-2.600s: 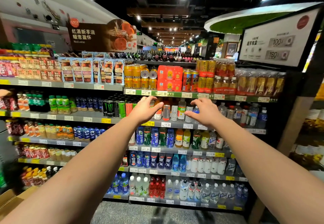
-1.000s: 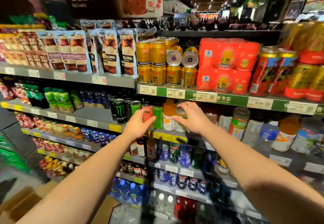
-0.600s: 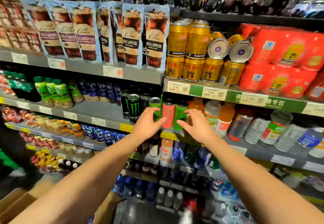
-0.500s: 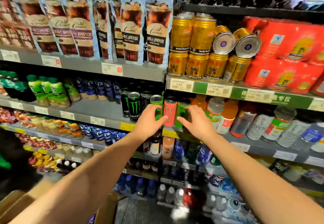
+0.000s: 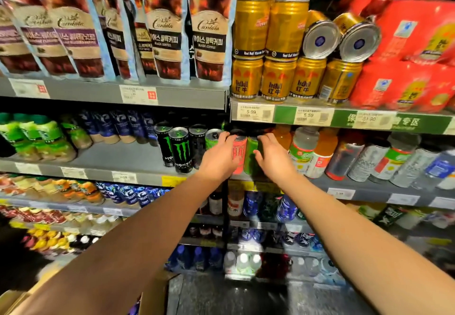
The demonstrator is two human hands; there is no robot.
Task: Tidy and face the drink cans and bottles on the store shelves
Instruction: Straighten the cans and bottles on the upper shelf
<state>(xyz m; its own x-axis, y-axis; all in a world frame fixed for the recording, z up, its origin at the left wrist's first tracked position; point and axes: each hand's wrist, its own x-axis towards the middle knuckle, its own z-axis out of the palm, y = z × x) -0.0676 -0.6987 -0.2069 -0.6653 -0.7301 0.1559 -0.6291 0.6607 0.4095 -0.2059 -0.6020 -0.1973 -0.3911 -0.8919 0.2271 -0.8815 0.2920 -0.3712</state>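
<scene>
On the second shelf (image 5: 103, 157) stands a row of tall cans: black Monster cans (image 5: 181, 152), a light green can (image 5: 211, 139), a pink can (image 5: 240, 150) and a dark green can (image 5: 249, 152). My left hand (image 5: 218, 159) lies over the light green can's lower part, fingers curled against the pink can's left side. My right hand (image 5: 273, 160) grips the dark green can, fingers over its top and thumb on its front. One shelf up, gold Red Bull cans (image 5: 278, 80) stand stacked, and two of them (image 5: 320, 38) lie on their sides, bottoms facing out.
Orange and white-labelled bottles (image 5: 302, 149) stand just right of my right hand. Coffee pouches (image 5: 162, 31) hang at the upper left, red multipacks (image 5: 418, 56) sit at the upper right. Lower shelves hold more bottles. A cardboard box (image 5: 152, 297) sits on the floor below.
I have come closer to the shelf. Both hands moved forward from in front of the cans onto the pink and dark green cans.
</scene>
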